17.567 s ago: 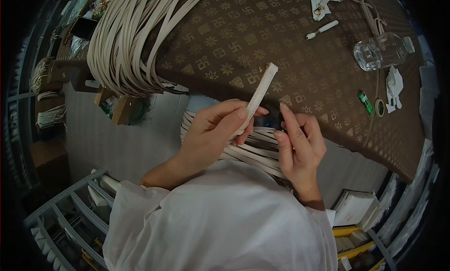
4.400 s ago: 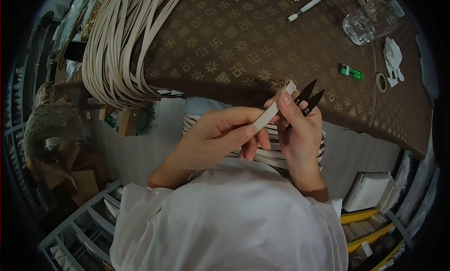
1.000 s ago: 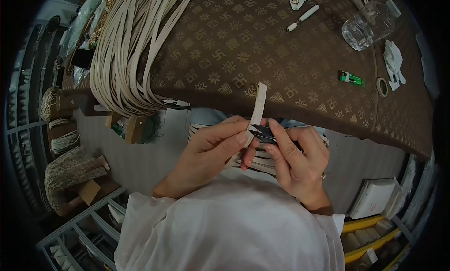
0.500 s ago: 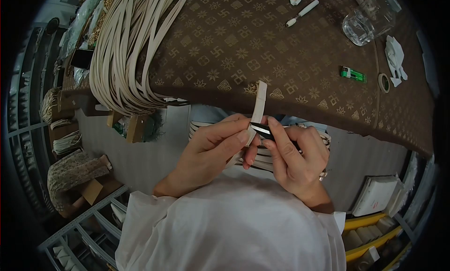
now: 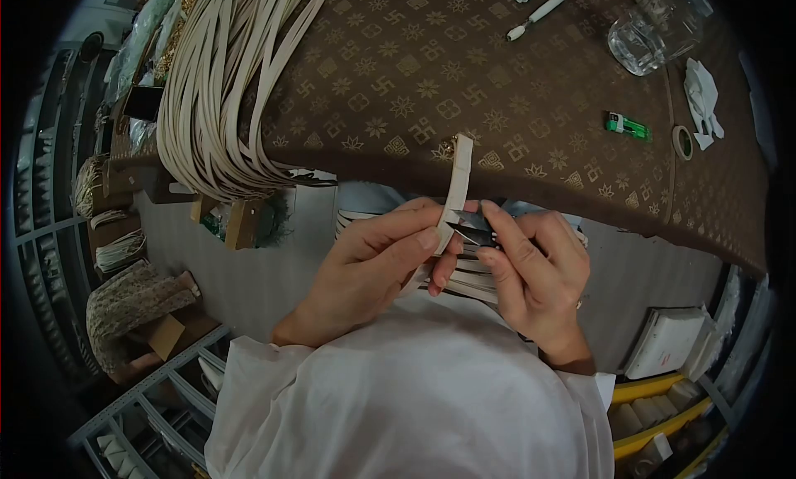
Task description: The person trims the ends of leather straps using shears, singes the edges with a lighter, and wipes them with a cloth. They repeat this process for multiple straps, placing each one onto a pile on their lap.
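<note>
My left hand (image 5: pixel 377 259) pinches a cream strap (image 5: pixel 459 174) whose upper end, with a small gold-coloured fitting (image 5: pixel 448 147), reaches over the table edge. Small dark snips (image 5: pixel 475 228) are in my right hand (image 5: pixel 539 267), gripped between thumb and fingers. Their blades are parted and point left at the strap's right edge; whether they touch it is hard to tell. More cream straps lie across the lap below both hands.
A brown patterned cloth (image 5: pixel 356 81) covers the table. Long cream straps (image 5: pixel 215 106) hang at its left. On it are a green lighter (image 5: pixel 628 126), tape roll (image 5: pixel 681 142), plastic bottle (image 5: pixel 651 33) and white-handled tool (image 5: pixel 537 16). A person (image 5: pixel 133 309) bends over boxes at lower left.
My right hand has shifted slightly right, and the snips' blades have opened apart beside the strap. My left hand keeps its hold on the strap.
</note>
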A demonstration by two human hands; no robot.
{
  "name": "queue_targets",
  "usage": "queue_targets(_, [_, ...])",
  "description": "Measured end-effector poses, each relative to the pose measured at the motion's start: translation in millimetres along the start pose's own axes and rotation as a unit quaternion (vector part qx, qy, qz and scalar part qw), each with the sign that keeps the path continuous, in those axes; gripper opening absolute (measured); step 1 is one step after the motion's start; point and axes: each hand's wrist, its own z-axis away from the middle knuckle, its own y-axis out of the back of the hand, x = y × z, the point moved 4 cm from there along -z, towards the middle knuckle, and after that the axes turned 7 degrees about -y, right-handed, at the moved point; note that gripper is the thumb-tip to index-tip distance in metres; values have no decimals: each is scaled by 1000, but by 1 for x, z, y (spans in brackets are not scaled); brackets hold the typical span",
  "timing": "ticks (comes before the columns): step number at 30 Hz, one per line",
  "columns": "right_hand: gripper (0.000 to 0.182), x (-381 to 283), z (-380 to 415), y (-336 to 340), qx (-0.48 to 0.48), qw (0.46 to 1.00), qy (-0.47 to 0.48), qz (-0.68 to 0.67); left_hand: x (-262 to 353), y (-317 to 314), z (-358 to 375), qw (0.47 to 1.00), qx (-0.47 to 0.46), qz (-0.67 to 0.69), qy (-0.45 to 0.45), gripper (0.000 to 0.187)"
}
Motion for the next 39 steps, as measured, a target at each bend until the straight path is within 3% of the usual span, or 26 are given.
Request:
queue_targets(14, [41,-2,4,-3,18,995,61,78,-2,0,0,1000,-2,-9,0,30])
queue_targets(16, [32,-5,3,-2,3,995,38,89,-3,1,-1,1000,-5,-10,1,31])
queue_targets(20, [36,3,-2,1,11,998,53,27,-2,4,-2,1000,-15,1,-19,32])
queue_targets(22, [30,23,-10,12,123,988,-87,23,0,4,-2,1000,-11,-1,-26,32])
queue_targets(23, [30,30,-16,14,124,988,-86,24,1,4,-2,999,-8,-3,-31,32])
queue_targets(25, [28,54,-27,17,109,974,-173,101,0,4,-2,999,-6,-1,-41,32])
queue_targets(26, [28,62,-32,17,111,973,-173,102,-1,5,-2,999,-2,2,-51,33])
queue_targets(28, [30,66,-40,18,138,973,-56,176,-2,7,-4,998,1,4,-57,32])
queue_targets(29, [30,68,-41,24,137,974,-55,174,-2,8,-4,998,7,6,-63,32])
queue_targets(31, [32,79,-44,45,147,957,-128,215,1,9,-4,998,15,12,-60,31])
queue_targets(32, [31,87,-44,58,149,930,-90,322,2,10,-4,998,20,20,-56,30])
queue_targets(33, [31,101,-40,70,148,931,-90,322,2,11,-4,998,22,20,-56,30])
queue_targets(35, [31,125,-35,85,85,876,-145,452,0,15,-6,998,21,43,-52,30])
queue_targets(39, [27,128,-29,93,78,910,-194,357,1,17,-8,997,36,48,-42,30])
